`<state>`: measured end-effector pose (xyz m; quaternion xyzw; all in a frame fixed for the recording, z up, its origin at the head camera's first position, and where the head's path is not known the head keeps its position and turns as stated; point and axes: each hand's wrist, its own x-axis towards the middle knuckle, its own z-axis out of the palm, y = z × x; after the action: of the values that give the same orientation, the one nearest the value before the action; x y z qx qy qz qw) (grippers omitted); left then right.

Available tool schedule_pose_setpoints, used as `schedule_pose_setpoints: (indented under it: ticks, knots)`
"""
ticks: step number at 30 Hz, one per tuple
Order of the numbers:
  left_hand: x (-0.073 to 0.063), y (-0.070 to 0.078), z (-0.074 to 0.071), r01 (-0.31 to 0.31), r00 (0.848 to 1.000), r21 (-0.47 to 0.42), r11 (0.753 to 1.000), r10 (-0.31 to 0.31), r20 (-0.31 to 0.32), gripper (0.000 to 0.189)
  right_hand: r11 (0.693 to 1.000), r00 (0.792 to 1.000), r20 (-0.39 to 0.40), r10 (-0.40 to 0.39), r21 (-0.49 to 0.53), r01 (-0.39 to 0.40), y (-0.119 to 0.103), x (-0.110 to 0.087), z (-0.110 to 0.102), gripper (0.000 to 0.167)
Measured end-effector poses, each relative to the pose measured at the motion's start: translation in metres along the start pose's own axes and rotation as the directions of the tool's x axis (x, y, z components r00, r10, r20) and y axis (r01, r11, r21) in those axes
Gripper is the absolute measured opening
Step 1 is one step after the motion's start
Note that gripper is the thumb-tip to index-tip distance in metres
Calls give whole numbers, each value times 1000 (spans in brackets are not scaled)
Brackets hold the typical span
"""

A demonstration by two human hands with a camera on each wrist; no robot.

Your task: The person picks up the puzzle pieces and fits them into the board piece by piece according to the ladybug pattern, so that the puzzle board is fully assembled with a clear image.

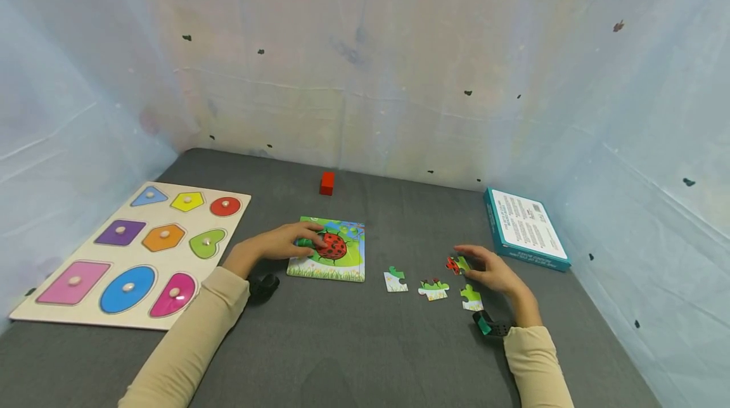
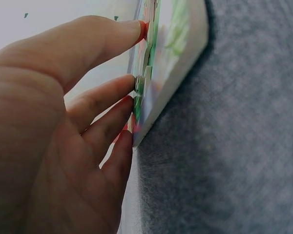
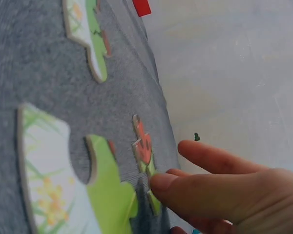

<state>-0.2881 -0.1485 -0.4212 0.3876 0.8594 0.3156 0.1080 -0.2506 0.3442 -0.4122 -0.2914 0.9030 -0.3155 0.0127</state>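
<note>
Right hand: thumb and fingers apart; contact with the puzzle piece at their tips cannot be told. Piece's long axis runs out from the palm, red, black-marked end pointing away, green end thumbward. Left hand: fingers spread, tips on ladybug puzzle.

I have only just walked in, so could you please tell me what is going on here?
A person is handling a ladybug jigsaw. The left hand rests on it. The right hand is at a red-and-green piece; whether it grips that piece is unclear. Three other loose pieces lie nearby on the gray table, with a shape board to the left and a teal box to the right.
</note>
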Motion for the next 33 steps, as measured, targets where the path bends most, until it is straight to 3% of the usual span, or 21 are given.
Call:
schedule_pose_setpoints:
  ticks: [6,10,19,27,33]
  knots:
    - [1,-2,0,-20,1000,5,1000,20,-3,29,998,999,0,-42,-46,42,3,-1,4,43]
    - [1,-1,0,-27,1000,7,1000,27,-6,29,997,1000,-8,-17,-71,16,4,-1,6,40]
    - [1,0,0,-22,1000,4,1000,22,-7,28,999,999,45,2,35,-3,-2,-5,4,40]
    - [1,0,0,-17,1000,8,1000,17,-8,28,999,998,36,44,12,-45,-4,-4,5,36]
    - [0,0,0,-17,1000,0,1000,17,-10,29,999,999,17,31,-26,-30,1,-2,7,35]
